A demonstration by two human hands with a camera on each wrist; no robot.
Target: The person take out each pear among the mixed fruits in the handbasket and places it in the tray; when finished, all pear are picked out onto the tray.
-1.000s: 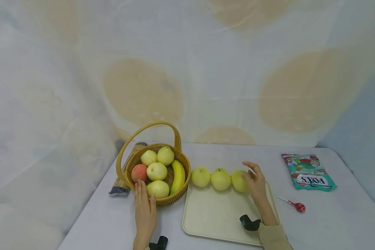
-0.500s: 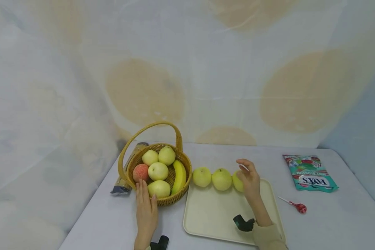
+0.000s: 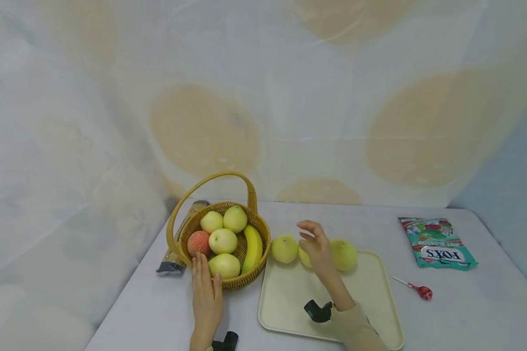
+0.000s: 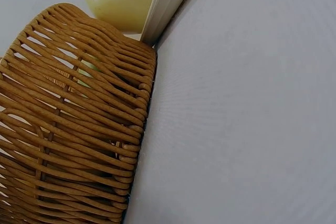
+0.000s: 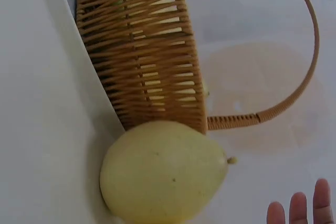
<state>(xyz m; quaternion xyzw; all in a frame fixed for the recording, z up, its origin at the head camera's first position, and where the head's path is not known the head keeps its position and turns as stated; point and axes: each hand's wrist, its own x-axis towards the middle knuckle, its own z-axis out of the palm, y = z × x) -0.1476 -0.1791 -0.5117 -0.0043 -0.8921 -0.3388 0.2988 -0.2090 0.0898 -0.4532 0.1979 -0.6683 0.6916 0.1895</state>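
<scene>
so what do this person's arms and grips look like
The left grip and right grip wear no gloves. A beige fabric sleeve covers part of the right forearm; the left sleeve barely shows. A black elbow-shaped device sits at each wrist.

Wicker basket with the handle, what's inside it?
The basket holds four pale green fruits, a red fruit and a yellow banana. Anything directly beneath the fruit is covered, so I can't see it.
</scene>
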